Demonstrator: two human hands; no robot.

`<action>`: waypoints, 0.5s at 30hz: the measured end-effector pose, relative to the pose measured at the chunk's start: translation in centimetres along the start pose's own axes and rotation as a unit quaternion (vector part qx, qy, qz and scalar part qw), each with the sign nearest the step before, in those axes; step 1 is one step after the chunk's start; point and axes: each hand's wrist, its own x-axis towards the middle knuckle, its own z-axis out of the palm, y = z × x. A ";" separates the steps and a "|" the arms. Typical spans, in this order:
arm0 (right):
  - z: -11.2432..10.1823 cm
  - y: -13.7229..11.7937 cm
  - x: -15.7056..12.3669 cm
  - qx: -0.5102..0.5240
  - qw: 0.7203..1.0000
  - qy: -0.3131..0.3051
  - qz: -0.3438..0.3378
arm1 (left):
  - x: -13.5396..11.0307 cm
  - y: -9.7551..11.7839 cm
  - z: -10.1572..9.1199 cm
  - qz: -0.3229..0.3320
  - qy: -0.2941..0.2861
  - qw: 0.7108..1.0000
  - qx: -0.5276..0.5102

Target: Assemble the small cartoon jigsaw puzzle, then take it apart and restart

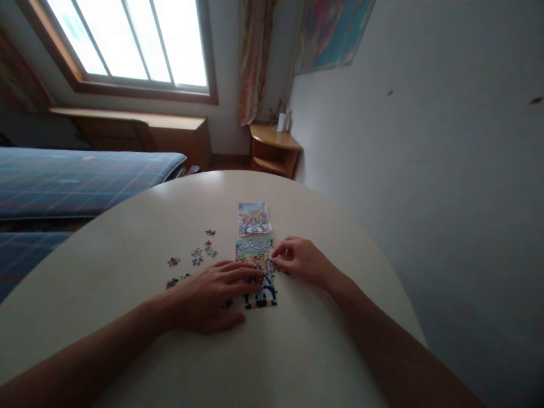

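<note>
A partly joined jigsaw puzzle [261, 298] with a blue cartoon dog face lies on the white table. My left hand [212, 292] rests flat from the left, its fingers stretched out over the puzzle's middle and hiding part of it. At the puzzle's right edge, my right hand [304, 260] has thumb and forefinger pinched on a small puzzle piece [274, 261], mostly hidden by the fingertips. Just beyond the puzzle is a creased picture sheet [254, 219] with a similar design. Several loose puzzle pieces [196, 256] are scattered left of the puzzle, some partly behind my left hand.
The round white table [170, 368] fills the foreground. A plaid mattress [85, 181] is on the left, and a wooden corner shelf [276, 139] stands past the far edge. A pale wall [446, 198] runs along the right. Behind is a bright window [127, 42].
</note>
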 end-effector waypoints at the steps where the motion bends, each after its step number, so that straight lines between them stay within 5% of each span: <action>1: -0.2 0.1 0.0 -0.001 1.000 -0.001 0.001 | 0.0 0.0 0.0 0.000 0.001 1.000 0.000; 9: -4.5 0.9 -1.5 -0.048 0.994 -0.089 0.040 | 0.0 -0.1 0.1 0.004 -0.003 1.000 0.000; 15: -4.6 0.4 -1.9 -0.056 0.992 -0.112 0.034 | 0.1 0.0 0.0 0.005 -0.001 1.000 -0.003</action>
